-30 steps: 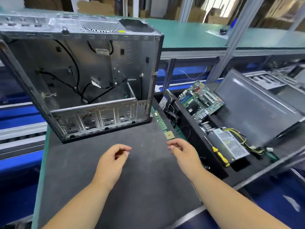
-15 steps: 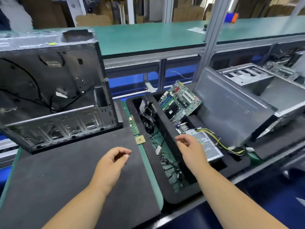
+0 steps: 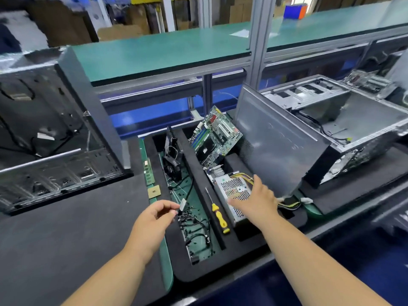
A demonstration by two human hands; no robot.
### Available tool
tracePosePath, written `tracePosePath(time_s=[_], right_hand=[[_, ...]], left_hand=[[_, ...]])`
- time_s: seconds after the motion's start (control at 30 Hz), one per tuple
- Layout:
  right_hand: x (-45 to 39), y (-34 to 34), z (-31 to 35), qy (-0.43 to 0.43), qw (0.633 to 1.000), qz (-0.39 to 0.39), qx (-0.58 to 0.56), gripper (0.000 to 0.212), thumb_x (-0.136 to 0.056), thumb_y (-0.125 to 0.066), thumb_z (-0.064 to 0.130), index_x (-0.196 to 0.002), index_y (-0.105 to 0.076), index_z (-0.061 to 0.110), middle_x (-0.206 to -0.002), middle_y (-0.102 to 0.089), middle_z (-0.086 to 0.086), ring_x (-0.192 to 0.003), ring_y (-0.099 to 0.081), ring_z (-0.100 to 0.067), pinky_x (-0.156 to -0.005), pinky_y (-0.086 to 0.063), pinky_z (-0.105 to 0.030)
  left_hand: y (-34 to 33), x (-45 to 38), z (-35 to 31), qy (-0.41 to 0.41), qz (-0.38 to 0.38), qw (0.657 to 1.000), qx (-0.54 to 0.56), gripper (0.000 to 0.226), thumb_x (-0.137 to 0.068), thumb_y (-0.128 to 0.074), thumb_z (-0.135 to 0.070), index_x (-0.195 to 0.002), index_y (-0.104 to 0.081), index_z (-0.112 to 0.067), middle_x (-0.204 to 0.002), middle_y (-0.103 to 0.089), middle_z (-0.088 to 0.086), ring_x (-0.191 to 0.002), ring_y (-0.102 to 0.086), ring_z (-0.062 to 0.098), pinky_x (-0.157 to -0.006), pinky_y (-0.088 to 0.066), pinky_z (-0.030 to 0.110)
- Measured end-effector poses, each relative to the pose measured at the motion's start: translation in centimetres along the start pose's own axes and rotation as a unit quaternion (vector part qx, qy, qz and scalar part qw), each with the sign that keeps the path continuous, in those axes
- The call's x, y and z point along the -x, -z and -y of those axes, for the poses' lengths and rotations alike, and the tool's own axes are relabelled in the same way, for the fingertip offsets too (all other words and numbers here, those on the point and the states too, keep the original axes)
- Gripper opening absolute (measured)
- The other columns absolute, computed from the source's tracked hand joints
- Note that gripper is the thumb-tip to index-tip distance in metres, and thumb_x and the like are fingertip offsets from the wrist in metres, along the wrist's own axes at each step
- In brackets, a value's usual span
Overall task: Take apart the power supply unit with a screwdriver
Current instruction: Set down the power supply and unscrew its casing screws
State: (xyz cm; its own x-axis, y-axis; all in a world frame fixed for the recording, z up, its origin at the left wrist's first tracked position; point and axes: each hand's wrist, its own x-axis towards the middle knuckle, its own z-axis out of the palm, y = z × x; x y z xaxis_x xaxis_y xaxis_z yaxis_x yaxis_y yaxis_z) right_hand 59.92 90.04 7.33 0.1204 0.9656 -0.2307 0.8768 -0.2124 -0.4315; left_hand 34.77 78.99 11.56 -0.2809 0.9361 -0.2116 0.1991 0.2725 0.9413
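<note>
The right hand (image 3: 256, 202) lies open on the power supply (image 3: 234, 193); the screwdriver (image 3: 217, 212) lies beside it; the left hand (image 3: 154, 217) hangs loosely curled, empty.

I can read no text from here. The motherboard (image 3: 215, 138) carries printing too small and blurred to make out, and the pale label on the power supply unit (image 3: 234, 193) is just as unreadable.

The right hand (image 3: 256, 202) lies on the power supply unit (image 3: 234, 195). The screwdriver (image 3: 217, 212) lies just left of it, the motherboard (image 3: 215, 136) behind, the side panel (image 3: 280, 146) right.
</note>
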Motion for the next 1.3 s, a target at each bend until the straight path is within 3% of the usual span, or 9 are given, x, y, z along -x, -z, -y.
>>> tracePosePath(time_s=[0.1,0.37,0.57,0.77,0.97,1.17,1.3], right_hand=[[-0.1,-0.8,0.0,0.009,1.000,0.016,0.001,0.141,-0.055,-0.065,0.089,-0.157,0.004,0.021,-0.155,-0.030,-0.013,-0.143,-0.029,-0.032,-0.115,-0.026,-0.046],[-0.9,-1.0,0.2,0.024,0.997,0.022,0.068,0.148,-0.053,-0.065,0.089,-0.156,0.014,0.019,-0.152,-0.034,-0.014,-0.138,-0.033,-0.032,-0.111,-0.028,-0.047],[-1.0,-1.7,1.0,0.016,0.996,0.009,0.086,0.142,-0.052,-0.063,0.078,-0.156,0.013,0.017,-0.146,-0.039,-0.012,-0.133,-0.037,-0.032,-0.106,-0.030,-0.047],[-1.3,-1.6,1.0,0.025,0.995,-0.015,0.095,0.146,-0.050,-0.064,0.085,-0.156,0.010,0.017,-0.146,-0.043,-0.012,-0.132,-0.042,-0.030,-0.106,-0.033,-0.045],[-1.6,-0.6,1.6,0.060,0.993,-0.033,0.096,0.137,-0.053,-0.066,0.074,-0.157,0.009,0.026,-0.145,-0.044,-0.006,-0.132,-0.042,-0.027,-0.102,-0.036,-0.045],[-0.9,2.2,3.7,0.099,0.985,-0.092,0.104,0.134,-0.054,-0.067,0.074,-0.157,0.007,0.030,-0.138,-0.050,-0.005,-0.128,-0.046,-0.028,-0.099,-0.037,-0.045],[-0.4,5.0,5.1,0.122,0.980,-0.122,0.100,0.134,-0.055,-0.070,0.073,-0.157,0.006,0.031,-0.137,-0.052,-0.005,-0.128,-0.047,-0.029,-0.099,-0.038,-0.045]], left_hand=[[-1.1,0.1,-0.2,0.003,-0.004,1.000,-0.004,0.024,-0.094,-0.061,-0.007,-0.091,-0.075,-0.027,-0.089,-0.073,-0.008,-0.077,-0.064,0.003,-0.068,-0.046,0.009],[-2.1,0.3,0.0,0.015,-0.006,1.000,0.001,0.025,-0.093,-0.062,-0.006,-0.089,-0.075,-0.027,-0.093,-0.073,-0.002,-0.081,-0.063,0.007,-0.080,-0.047,0.020],[-2.1,0.4,0.3,0.026,-0.015,1.000,-0.009,0.026,-0.094,-0.061,-0.006,-0.089,-0.075,-0.028,-0.090,-0.073,-0.007,-0.079,-0.064,0.004,-0.067,-0.045,0.007],[-2.0,0.8,-0.1,0.028,-0.029,0.999,-0.011,0.025,-0.095,-0.060,-0.007,-0.092,-0.074,-0.026,-0.089,-0.073,-0.010,-0.076,-0.064,0.000,-0.064,-0.043,0.003],[-1.1,1.1,-0.2,0.022,-0.037,0.999,-0.001,0.026,-0.095,-0.059,-0.005,-0.090,-0.075,-0.026,-0.087,-0.073,-0.009,-0.078,-0.064,0.008,-0.067,-0.045,0.007],[0.5,1.2,0.4,0.031,-0.044,0.998,0.015,0.034,-0.094,-0.060,-0.008,-0.085,-0.074,-0.037,-0.087,-0.072,-0.010,-0.075,-0.064,0.002,-0.075,-0.045,0.018],[1.0,1.1,0.6,0.043,-0.041,0.997,0.041,0.028,-0.094,-0.060,-0.007,-0.089,-0.075,-0.031,-0.086,-0.072,-0.009,-0.073,-0.064,0.002,-0.077,-0.045,0.022]])
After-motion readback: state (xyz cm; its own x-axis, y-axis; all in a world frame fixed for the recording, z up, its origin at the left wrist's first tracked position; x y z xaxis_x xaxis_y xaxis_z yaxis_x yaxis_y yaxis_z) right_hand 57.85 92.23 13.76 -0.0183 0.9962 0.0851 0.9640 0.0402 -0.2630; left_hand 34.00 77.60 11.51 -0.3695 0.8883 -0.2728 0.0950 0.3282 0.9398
